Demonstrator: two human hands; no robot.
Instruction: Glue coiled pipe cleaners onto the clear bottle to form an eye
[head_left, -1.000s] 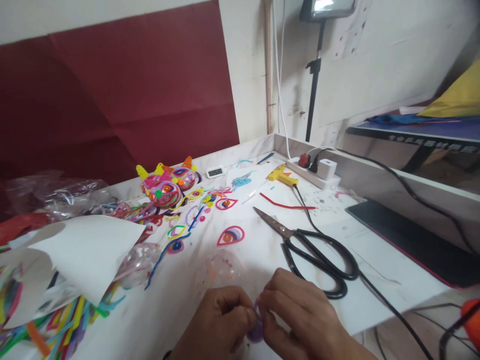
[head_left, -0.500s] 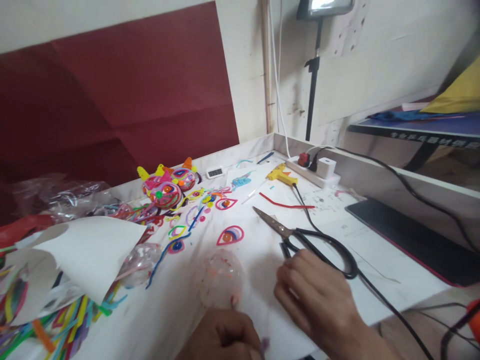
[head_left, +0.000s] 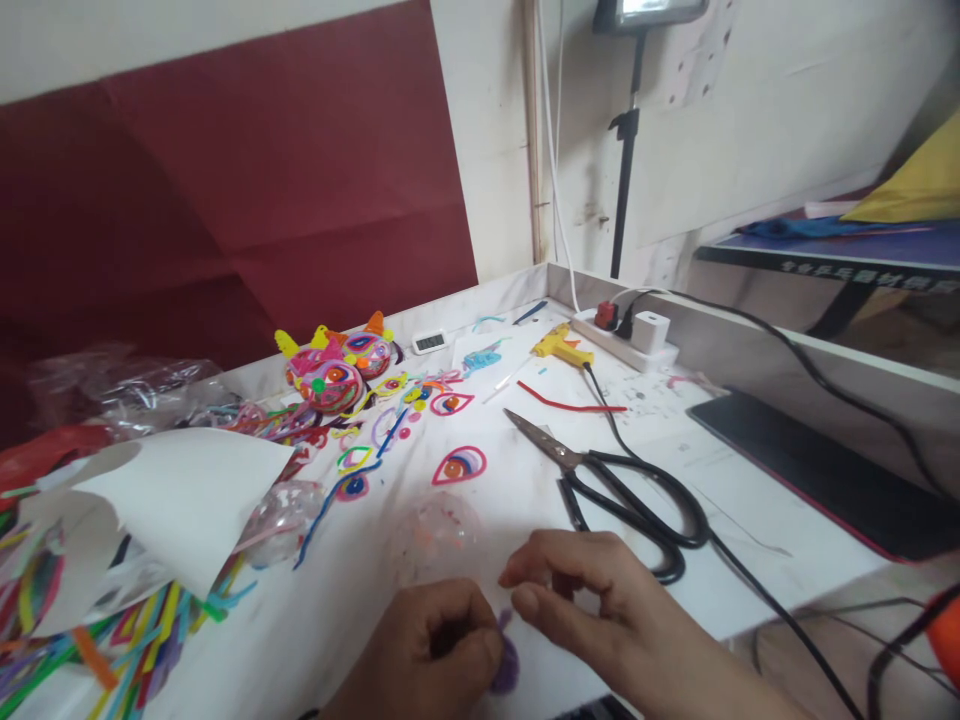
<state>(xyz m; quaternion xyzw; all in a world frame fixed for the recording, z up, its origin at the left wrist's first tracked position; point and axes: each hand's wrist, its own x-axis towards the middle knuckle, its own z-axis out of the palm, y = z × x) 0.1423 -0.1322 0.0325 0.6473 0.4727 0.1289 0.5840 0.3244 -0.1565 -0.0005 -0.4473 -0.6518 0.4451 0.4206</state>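
My left hand (head_left: 427, 650) is curled at the bottom edge, pinching a small purple fuzzy piece (head_left: 507, 660) against the white table (head_left: 750, 540). My right hand (head_left: 592, 610) hovers just right of it, thumb and forefinger bent toward the purple piece with a small gap between them, holding nothing that I can see. A clear ball (head_left: 439, 530) with coloured flecks lies just beyond my hands. Black scissors (head_left: 622, 495) lie shut to the right of the ball, close to my right hand.
Coloured eye shapes (head_left: 459, 466) and a colourful mask (head_left: 337, 372) lie mid-table. A white paper sheet (head_left: 172, 500) covers bright strips at left. A yellow glue gun (head_left: 559, 345), its black cord, a power strip (head_left: 637, 340) and a black pad (head_left: 825, 470) occupy the right.
My right hand left the purple piece, reached toward the scissors' handles, then came back beside my left hand. The left hand stayed low with the purple piece.
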